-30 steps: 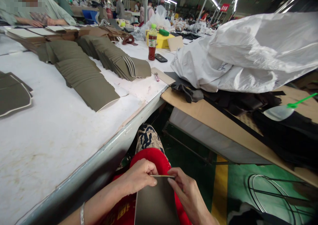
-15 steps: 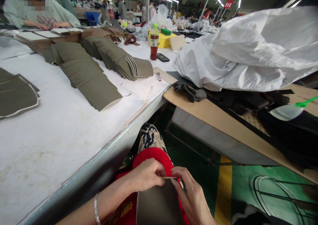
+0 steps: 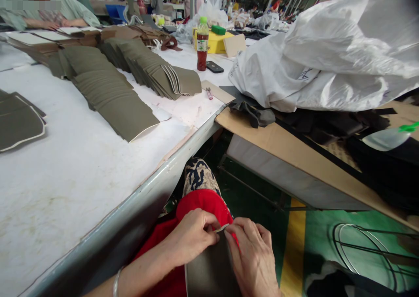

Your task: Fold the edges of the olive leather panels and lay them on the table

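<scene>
A dark olive flat piece with a pale edge rests on my lap, over a red cloth. My left hand pinches its top edge from the left, fingers curled closed. My right hand grips the same top edge from the right, fingers pressed together. The two hands nearly touch at the piece's upper edge. On the white table to my left lie fanned rows of similar olive pieces.
A bottle, a phone and a yellow box stand at the table's far end. A big white plastic bag lies on a cardboard-topped bench with dark scraps. Another person works at far left.
My hands have drawn closer together along the piece's top edge, and the edge now bends up slightly between them. The view has tilted down a little.
</scene>
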A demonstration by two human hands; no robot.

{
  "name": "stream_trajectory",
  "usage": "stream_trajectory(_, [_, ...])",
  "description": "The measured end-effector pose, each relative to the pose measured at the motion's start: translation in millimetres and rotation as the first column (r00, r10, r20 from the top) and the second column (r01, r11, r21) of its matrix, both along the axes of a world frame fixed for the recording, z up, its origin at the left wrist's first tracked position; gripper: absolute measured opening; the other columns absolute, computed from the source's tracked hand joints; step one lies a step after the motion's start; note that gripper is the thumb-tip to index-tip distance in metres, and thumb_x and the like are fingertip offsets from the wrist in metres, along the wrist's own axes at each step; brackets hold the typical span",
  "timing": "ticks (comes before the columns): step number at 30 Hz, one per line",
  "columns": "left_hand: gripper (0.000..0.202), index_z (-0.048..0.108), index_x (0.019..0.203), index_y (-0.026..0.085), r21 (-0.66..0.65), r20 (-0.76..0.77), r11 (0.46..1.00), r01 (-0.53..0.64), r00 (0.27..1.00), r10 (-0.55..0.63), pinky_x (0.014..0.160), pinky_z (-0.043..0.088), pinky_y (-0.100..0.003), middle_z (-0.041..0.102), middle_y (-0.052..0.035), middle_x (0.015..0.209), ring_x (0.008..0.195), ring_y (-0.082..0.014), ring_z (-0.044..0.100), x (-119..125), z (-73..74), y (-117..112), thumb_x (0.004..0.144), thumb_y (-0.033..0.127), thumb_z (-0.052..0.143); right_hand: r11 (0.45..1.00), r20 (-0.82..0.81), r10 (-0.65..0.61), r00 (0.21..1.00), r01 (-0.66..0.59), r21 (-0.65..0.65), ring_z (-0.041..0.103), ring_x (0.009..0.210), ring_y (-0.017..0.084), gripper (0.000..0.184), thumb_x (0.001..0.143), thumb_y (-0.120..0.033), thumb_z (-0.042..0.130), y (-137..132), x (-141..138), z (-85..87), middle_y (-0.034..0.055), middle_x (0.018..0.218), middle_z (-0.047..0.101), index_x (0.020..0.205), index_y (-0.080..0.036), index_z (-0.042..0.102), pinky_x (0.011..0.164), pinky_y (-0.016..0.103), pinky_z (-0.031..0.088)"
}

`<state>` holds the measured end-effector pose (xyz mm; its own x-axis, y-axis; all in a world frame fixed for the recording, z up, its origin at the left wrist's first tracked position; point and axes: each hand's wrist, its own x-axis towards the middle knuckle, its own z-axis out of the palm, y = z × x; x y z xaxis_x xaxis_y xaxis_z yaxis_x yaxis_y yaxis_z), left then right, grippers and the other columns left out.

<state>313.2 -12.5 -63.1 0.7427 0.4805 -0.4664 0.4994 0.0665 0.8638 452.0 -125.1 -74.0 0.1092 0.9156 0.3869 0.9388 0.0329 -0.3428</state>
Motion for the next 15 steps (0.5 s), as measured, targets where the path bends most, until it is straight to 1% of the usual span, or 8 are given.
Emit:
stream_trajectory(4, [0.012, 0.066, 0.068, 0.014, -0.008, -0.009, 1.000, -0.021, 1.000, 0.021, 0.049, 0.024, -0.021, 0.048, 0.0051, 0.054, 0.055, -0.0095, 0.044, -2, -3.1, -3, 0.068, 0.022, 0.057, 0.998, 0.011, -0.011, 1.000, 0.011, -0.056, 0.055, 0.077, 0.018, 0.024, 0.093, -0.011, 0.037, 0, -5, -3.2, 0.0034, 0.084, 0.058, 0.084, -0.020, 0.057, 0.082, 0.037, 0.030])
stream_trajectory(7, [0.012, 0.067, 0.070, 0.014, -0.022, -0.014, 0.999, -0.037, 0.999, 0.037, 0.049, 0.025, -0.021, 0.050, 0.0050, 0.055, 0.055, -0.0094, 0.044, -4, -5.6, -2, 0.068, 0.021, 0.058, 0.997, -0.043, -0.017, 0.999, 0.014, -0.071, 0.055, 0.079, 0.018, 0.024, 0.094, -0.013, 0.037, -1, -5, -4.0, 0.0029, 0.084, 0.057, 0.084, -0.021, 0.057, 0.081, 0.036, 0.031])
stream_trajectory(9, [0.013, 0.068, 0.071, 0.014, -0.037, -0.021, 0.998, -0.045, 0.999, 0.044, 0.048, 0.025, -0.021, 0.051, 0.0047, 0.055, 0.054, -0.0095, 0.044, -4, -6.5, -1, 0.067, 0.021, 0.058, 0.996, -0.126, -0.023, 0.992, 0.011, -0.093, 0.056, 0.080, 0.018, 0.022, 0.094, -0.016, 0.039, -1, -3, -3.9, 0.0024, 0.085, 0.057, 0.083, -0.022, 0.057, 0.079, 0.035, 0.033])
stream_trajectory(11, [0.014, 0.069, 0.072, 0.014, -0.048, -0.022, 0.998, -0.047, 0.999, 0.046, 0.048, 0.026, -0.020, 0.053, 0.0044, 0.056, 0.054, -0.0096, 0.045, -5, -6.9, 0, 0.067, 0.021, 0.058, 0.989, -0.231, -0.032, 0.972, -0.002, -0.148, 0.056, 0.081, 0.018, 0.019, 0.094, -0.019, 0.042, -3, 1, -4.1, 0.0018, 0.086, 0.057, 0.082, -0.022, 0.057, 0.077, 0.033, 0.036])
stream_trajectory(13, [0.014, 0.069, 0.072, 0.014, -0.049, -0.008, 0.997, -0.052, 0.999, 0.052, 0.049, 0.027, -0.020, 0.054, 0.0037, 0.057, 0.055, -0.0099, 0.046, -5, -7.3, 0, 0.067, 0.021, 0.058, 0.972, -0.345, -0.080, 0.935, -0.004, -0.237, 0.056, 0.081, 0.018, 0.018, 0.094, -0.023, 0.044, -5, 5, -4.6, 0.0014, 0.088, 0.057, 0.082, -0.023, 0.058, 0.076, 0.032, 0.038])
stream_trajectory(15, [0.014, 0.069, 0.072, 0.013, -0.052, 0.008, 0.997, -0.057, 0.998, 0.058, 0.049, 0.028, -0.020, 0.055, 0.0033, 0.058, 0.056, -0.0102, 0.048, -5, -7.8, 0, 0.067, 0.020, 0.058, 0.947, -0.461, -0.152, 0.874, -0.004, -0.320, 0.055, 0.082, 0.018, 0.018, 0.094, -0.028, 0.045, -7, 8, -4.4, 0.0014, 0.090, 0.056, 0.081, -0.024, 0.058, 0.075, 0.032, 0.039])
